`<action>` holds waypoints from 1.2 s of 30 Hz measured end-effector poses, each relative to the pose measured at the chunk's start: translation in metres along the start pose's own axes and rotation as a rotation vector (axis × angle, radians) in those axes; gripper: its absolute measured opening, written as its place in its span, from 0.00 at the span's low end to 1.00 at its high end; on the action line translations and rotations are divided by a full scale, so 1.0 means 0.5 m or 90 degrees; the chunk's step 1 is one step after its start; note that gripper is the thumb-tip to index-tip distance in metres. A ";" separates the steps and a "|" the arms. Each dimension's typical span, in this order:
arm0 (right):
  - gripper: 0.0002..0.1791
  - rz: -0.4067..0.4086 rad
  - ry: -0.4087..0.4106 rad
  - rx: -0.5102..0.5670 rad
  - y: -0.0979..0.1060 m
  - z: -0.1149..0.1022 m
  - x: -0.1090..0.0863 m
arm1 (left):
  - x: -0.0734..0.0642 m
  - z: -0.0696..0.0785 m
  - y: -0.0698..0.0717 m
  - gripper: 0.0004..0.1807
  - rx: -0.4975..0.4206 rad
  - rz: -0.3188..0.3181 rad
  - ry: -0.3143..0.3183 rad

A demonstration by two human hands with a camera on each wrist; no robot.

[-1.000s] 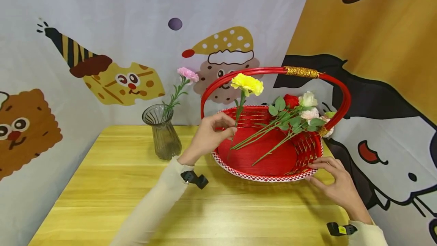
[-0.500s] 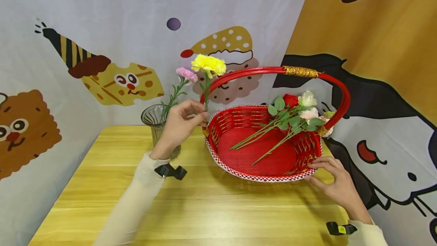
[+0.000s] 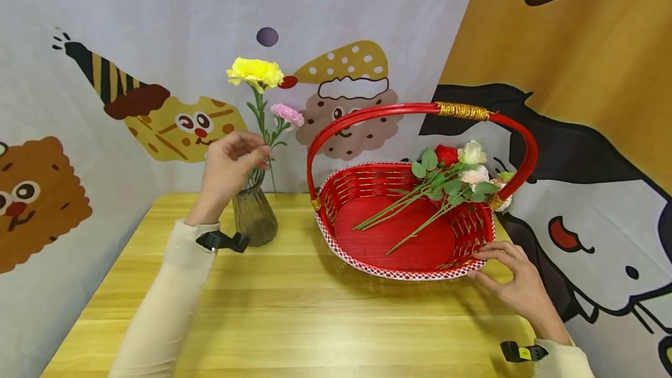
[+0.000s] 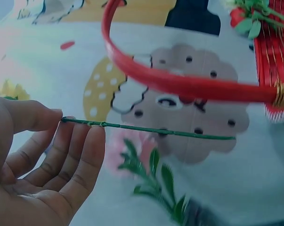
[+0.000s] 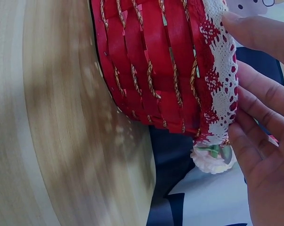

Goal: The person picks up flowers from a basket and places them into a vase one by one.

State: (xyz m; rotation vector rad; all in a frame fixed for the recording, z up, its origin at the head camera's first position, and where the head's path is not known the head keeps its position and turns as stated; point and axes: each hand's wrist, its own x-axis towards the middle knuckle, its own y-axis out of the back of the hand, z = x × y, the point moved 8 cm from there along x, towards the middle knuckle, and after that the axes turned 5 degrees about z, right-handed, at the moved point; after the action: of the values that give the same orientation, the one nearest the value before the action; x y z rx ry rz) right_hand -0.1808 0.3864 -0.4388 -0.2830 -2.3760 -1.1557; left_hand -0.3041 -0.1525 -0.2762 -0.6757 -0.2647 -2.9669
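Note:
My left hand point(image 3: 231, 163) pinches the stem of a yellow carnation point(image 3: 255, 73) between thumb and fingertips, bloom up. The bare lower stem point(image 4: 170, 133) sticks out past the fingers in the left wrist view. Just behind that hand stands a ribbed smoky glass vase point(image 3: 255, 217), its mouth mostly hidden by the hand. A pink carnation point(image 3: 287, 114) leans out of the vase to the right. At the front right of the red woven basket point(image 3: 325, 238), my right hand point(image 3: 517, 284) grips the lace-trimmed rim point(image 5: 223, 70), thumb on the outside and fingers over the inner side.
Inside the basket lie a red rose point(image 3: 446, 155), a white rose point(image 3: 472, 152) and other pale blooms, stems toward the middle. The tall red handle point(image 3: 367, 113) arches over it. A wooden table point(image 3: 325, 331) carries everything, with a printed curtain point(image 3: 199, 10) close behind.
My left hand has carried the yellow carnation out of the basket, leftward and up, to beside the vase. My right hand has stayed on the basket rim.

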 end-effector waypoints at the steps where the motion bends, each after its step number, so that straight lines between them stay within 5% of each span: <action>1: 0.21 -0.001 -0.003 0.000 -0.001 0.001 0.000 | 0.004 -0.001 0.009 0.10 0.004 0.007 0.003; 13: 0.21 0.000 -0.009 0.000 -0.001 0.001 -0.004 | 0.051 0.004 0.095 0.10 -0.034 0.074 0.007; 19: 0.21 -0.004 -0.021 -0.006 0.000 0.005 -0.005 | 0.070 -0.010 0.119 0.10 0.026 0.092 0.029; 28: 0.21 -0.001 -0.015 0.003 0.000 0.004 -0.004 | 0.078 -0.093 0.120 0.13 0.128 0.063 0.140; 36: 0.21 0.002 -0.013 0.009 0.000 0.002 -0.001 | 0.066 -0.136 0.089 0.12 0.157 -0.001 0.200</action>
State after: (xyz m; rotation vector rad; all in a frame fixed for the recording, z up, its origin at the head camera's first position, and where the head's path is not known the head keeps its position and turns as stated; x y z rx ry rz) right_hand -0.1807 0.3874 -0.4397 -0.2953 -2.4000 -1.1388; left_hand -0.3570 -0.2106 -0.3156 -0.1776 -0.5885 -2.9126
